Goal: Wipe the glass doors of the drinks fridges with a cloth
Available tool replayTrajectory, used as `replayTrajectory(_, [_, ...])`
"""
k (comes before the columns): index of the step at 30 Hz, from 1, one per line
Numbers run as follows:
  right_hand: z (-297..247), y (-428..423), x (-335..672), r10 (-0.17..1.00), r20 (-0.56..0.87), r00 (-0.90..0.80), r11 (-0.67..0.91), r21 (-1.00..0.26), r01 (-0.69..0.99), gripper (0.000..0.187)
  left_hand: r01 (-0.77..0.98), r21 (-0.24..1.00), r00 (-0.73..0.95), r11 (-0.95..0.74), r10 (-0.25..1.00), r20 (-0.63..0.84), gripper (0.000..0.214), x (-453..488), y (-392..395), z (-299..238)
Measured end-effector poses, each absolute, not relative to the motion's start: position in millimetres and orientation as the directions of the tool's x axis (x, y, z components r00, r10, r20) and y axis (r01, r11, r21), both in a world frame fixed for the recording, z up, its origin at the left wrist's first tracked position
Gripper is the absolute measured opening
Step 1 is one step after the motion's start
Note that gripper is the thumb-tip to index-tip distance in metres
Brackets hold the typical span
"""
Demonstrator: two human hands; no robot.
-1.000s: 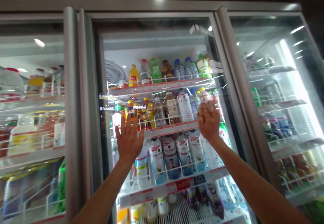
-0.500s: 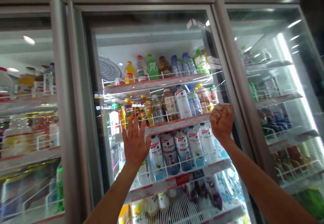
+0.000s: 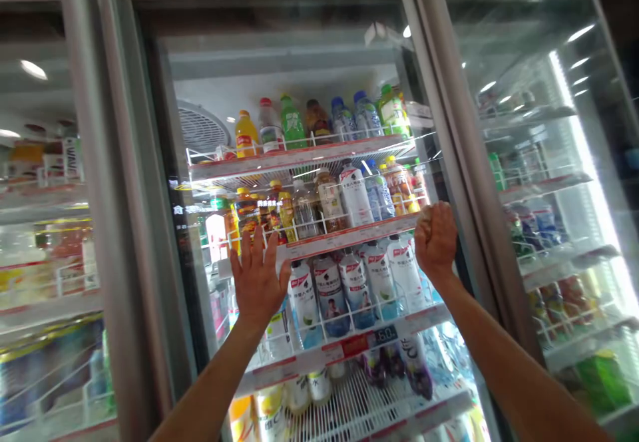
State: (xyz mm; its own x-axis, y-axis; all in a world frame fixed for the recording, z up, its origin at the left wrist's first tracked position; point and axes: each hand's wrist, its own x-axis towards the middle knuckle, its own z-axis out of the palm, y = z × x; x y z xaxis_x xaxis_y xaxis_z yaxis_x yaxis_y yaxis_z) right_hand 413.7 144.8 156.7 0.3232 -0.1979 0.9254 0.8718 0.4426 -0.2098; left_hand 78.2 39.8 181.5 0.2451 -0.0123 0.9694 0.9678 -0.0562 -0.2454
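Note:
My left hand (image 3: 259, 279) is raised in front of the middle glass door (image 3: 279, 42), fingers spread and palm towards the pane. It looks flat against the glass, though I cannot tell whether it touches. My right hand (image 3: 436, 242) is closed near the door's right side, wrapped round a crumpled pale cloth (image 3: 424, 221). Most of that cloth is hidden by the fingers. Behind the pane, white-labelled bottles (image 3: 355, 282) stand on a shelf between my hands. Juice and tea bottles (image 3: 332, 202) fill the shelf above them.
A metal door frame (image 3: 462, 142) runs down on the right, and a thick grey post (image 3: 100, 162) on the left. Drinks stand behind the neighbouring glass doors too. A price display (image 3: 384, 335) sits on a lower shelf edge, above purple bottles (image 3: 415, 365).
The view has shifted slightly, so the fridge appears a little higher and further left. My right fist has turned, and less of the cloth shows. My left hand stays spread.

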Motion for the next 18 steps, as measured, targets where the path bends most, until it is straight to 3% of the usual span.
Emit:
replayTrajectory(3, [147, 131, 381, -0.205, 0.953, 0.224, 0.461, -0.108, 0.881, 0.059, 0.967, -0.247, 0.246, -0.063, -0.024, 0.969, 0.063, 77, 41, 183])
replayTrajectory(7, [125, 106, 339, -0.173, 0.977, -0.121, 0.488, 0.192, 0.851, 0.06, 0.954, -0.292, 0.29, -0.069, -0.039, 0.956, 0.065, 76, 42, 178])
replayTrajectory(9, [117, 106, 346, -0.165, 0.966, -0.2, 0.464, 0.255, 0.848, 0.055, 0.94, -0.333, 0.332, -0.077, -0.024, 0.943, 0.066, 77, 41, 168])
replayTrajectory(10, [115, 110, 357, -0.165, 0.977, -0.135, 0.438, 0.195, 0.877, 0.053, 0.933, -0.35, 0.35, -0.08, -0.01, 0.937, 0.067, 78, 40, 162])
replayTrajectory(14, [117, 130, 401, -0.185, 0.898, 0.399, 0.379, -0.309, 0.872, 0.052, 0.926, -0.37, 0.372, -0.068, 0.015, 0.928, 0.068, 81, 39, 142])
replayTrajectory(16, [116, 128, 392, -0.177, 0.886, 0.427, 0.415, -0.326, 0.849, 0.053, 0.927, -0.368, 0.369, -0.068, 0.008, 0.929, 0.068, 82, 39, 139])
replayTrajectory(18, [106, 115, 358, -0.164, 0.945, 0.282, 0.469, -0.177, 0.865, 0.055, 0.929, -0.362, 0.364, -0.08, 0.008, 0.931, 0.069, 82, 39, 141])
